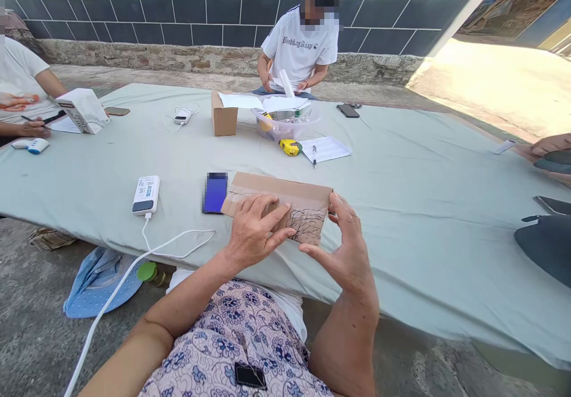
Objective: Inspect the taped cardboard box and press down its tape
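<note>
A flat, folded piece of brown cardboard (285, 184) is tilted up over the near edge of the table, in front of my body. Tangled dark thin lines cover its lower right part; whether they are thread or pen marks I cannot tell. My left hand (254, 229) lies across the card's face with fingers stretched and apart. At the right end, my right hand (350, 254) grips the card, fingertips at the upper corner and thumb near the lower one. A phone (216, 193) with a blue screen lies just left of the card.
A white power bank (146, 196) with a white cable (120, 290) lies to the left. Farther back are a cardboard box (224, 121), a plastic basket (289, 128), a yellow tape measure (289, 147) and a paper sheet (328, 149). A person (300, 46) sits opposite; others sit at both sides.
</note>
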`<state>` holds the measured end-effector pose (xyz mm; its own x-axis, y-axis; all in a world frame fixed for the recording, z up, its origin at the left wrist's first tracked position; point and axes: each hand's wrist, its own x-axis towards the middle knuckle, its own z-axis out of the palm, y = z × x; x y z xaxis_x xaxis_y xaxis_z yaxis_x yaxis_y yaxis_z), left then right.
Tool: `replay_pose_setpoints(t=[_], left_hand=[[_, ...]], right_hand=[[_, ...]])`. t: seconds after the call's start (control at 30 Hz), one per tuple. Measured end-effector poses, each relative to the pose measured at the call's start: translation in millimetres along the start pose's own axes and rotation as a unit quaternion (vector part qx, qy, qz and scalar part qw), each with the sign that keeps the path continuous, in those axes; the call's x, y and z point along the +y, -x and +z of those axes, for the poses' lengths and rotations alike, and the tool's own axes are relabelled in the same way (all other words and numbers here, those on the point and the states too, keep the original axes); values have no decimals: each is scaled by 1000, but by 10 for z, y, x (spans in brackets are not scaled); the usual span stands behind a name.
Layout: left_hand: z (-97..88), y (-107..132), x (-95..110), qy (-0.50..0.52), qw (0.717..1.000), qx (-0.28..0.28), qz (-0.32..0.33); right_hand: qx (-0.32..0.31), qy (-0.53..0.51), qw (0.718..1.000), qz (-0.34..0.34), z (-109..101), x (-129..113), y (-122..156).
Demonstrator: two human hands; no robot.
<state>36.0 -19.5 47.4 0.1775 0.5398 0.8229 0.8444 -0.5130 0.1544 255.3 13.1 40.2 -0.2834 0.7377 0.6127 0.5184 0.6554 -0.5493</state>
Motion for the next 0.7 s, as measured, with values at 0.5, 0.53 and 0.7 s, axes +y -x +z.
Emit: replay_pose_setpoints(t=[0.5,0.53,0.7], left_hand=[[-9,-5,17,13,998,-29,45],[-6,-1,14,18,998,-29,48],[-17,8,-5,19,998,-26,51]], right_hand=[[9,13,1000,-3,14,-53,-6],[10,15,1000,-5,15,-59,-8],[6,23,1000,-11,14,-85,-15]])
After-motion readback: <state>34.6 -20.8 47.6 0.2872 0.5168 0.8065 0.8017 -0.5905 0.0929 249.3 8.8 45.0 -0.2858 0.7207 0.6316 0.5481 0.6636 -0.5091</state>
